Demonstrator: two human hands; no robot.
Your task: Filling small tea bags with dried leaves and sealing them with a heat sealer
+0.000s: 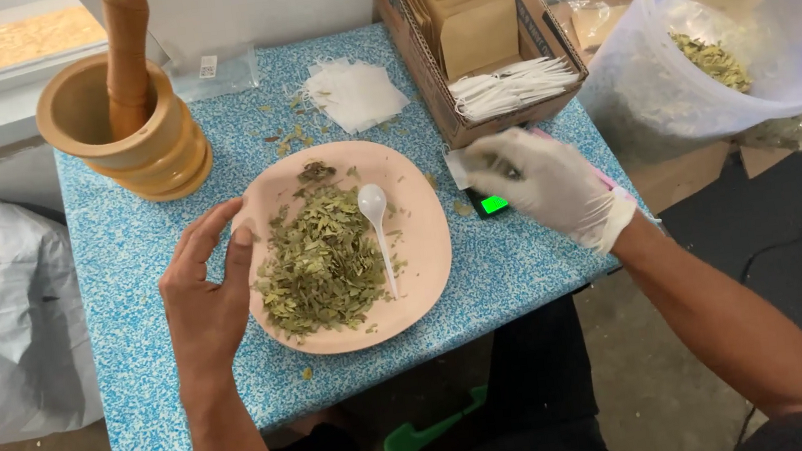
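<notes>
The gloved right hand (545, 182) pinches a small white filter bag (461, 166) over the pocket scale (491, 203) — weighing, seemingly. The bare left hand (205, 290), open and empty, steadies the pink plate (423, 243) of dried leaves (322, 260); next likely needs the spoon (376, 220).

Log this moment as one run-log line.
left hand: open beside pink plate | right hand: gloved, over small scale | plate: dried leaves, white spoon

Bench (140, 235): blue with white speckle pattern. Plate (423, 243): pale pink. Dried leaves (320, 265): olive green. Spoon (376, 213): white. Mortar (134, 135) and pestle (126, 45): light tan wood. Box (454, 114): brown cardboard; paper envelopes (473, 21) inside: kraft brown. Bucket (760, 23): translucent white. Right hand (547, 184): white glove. Device (491, 203) beneath: green lit patch, possibly display.
</notes>
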